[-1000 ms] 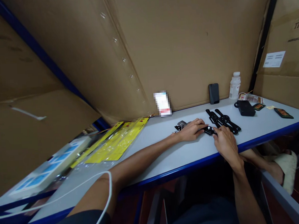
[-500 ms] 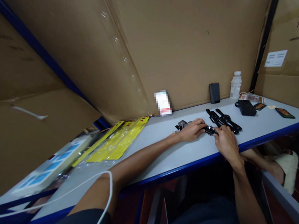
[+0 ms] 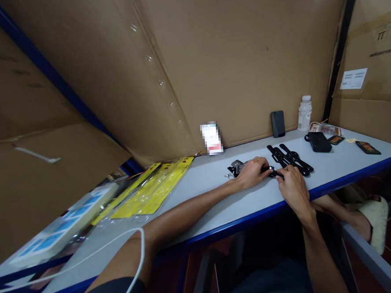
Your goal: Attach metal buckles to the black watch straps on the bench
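Observation:
Close above the tabletop, both hands hold a glossy black strap-like piece (image 3: pixel 272 172) with a small shiny spot on it. My left hand (image 3: pixel 254 172) is closed on its left end, fingers bent over it. At the other end, my right hand (image 3: pixel 293 184) pinches it, and the fingers hide much of it. Just beyond the right hand lie black strap-shaped pieces (image 3: pixel 290 157), widened at the middle. To the left of the left hand, partly covered by it, is a small pile of grey and black parts (image 3: pixel 237 165) with a metal bit.
Yellow cards in clear bags (image 3: pixel 155 188) and a white tray with blue labels (image 3: pixel 70 220) lie left. A lit phone (image 3: pixel 211 139), a dark phone (image 3: pixel 278 123) and a bottle (image 3: pixel 304 113) stand behind. A black case (image 3: pixel 318 142) lies right. A white cable (image 3: pixel 142 247) crosses my left arm.
The camera view has shifted slightly. Both hands stay on the black piece, which has turned a little between the fingers.

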Demonstrator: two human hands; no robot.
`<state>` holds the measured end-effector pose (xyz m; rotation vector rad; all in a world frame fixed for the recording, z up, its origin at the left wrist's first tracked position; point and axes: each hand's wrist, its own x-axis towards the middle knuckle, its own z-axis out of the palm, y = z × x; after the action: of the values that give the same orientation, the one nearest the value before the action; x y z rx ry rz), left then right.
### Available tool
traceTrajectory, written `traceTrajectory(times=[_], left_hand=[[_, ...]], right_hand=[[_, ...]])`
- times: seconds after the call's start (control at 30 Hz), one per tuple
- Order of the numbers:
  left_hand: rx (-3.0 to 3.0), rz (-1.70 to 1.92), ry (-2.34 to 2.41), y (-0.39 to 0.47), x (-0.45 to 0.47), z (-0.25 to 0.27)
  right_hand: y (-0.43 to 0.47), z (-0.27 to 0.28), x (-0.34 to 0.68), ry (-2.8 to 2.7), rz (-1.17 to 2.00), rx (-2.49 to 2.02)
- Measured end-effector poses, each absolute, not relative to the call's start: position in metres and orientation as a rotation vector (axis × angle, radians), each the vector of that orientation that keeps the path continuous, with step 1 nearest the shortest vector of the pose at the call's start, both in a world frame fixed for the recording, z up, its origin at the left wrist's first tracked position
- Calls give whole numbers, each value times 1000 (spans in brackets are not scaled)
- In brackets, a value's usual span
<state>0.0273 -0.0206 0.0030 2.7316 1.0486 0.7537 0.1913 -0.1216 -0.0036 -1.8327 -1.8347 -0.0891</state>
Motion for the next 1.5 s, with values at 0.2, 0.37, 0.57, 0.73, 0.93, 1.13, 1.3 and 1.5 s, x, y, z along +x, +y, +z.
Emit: traceTrajectory(times=[0.2,0.37,0.57,0.73,0.93,1.13,1.3,1.5], left_hand=[[2707,754,1157,-29,35,5],[2697,749,1163,-29,34,4],[2706,746,1202,-29,37,2],[2773,716,1199,-31,39,0],[2825,691,1160,-34,40,3],[2831,680,1105,-31,37,5],[2884,620,706,-17,16,13],[3141,393,659,-12,7,19]], right_hand=[[-121,-4,192,-1837,-68,-1807],[-121,-4,191,-1810,-63,-1817],[-122,-4,189,-1803,-86,-1812],[-121,-5,189,-1815,-76,-1792],[-120,-7,188,-1819,-56,-1786],[-121,-4,190,-1817,-46,-1791],[-124,-2,191,-1816,-71,-1812],[-124,-1,190,-1811,-58,-1826]])
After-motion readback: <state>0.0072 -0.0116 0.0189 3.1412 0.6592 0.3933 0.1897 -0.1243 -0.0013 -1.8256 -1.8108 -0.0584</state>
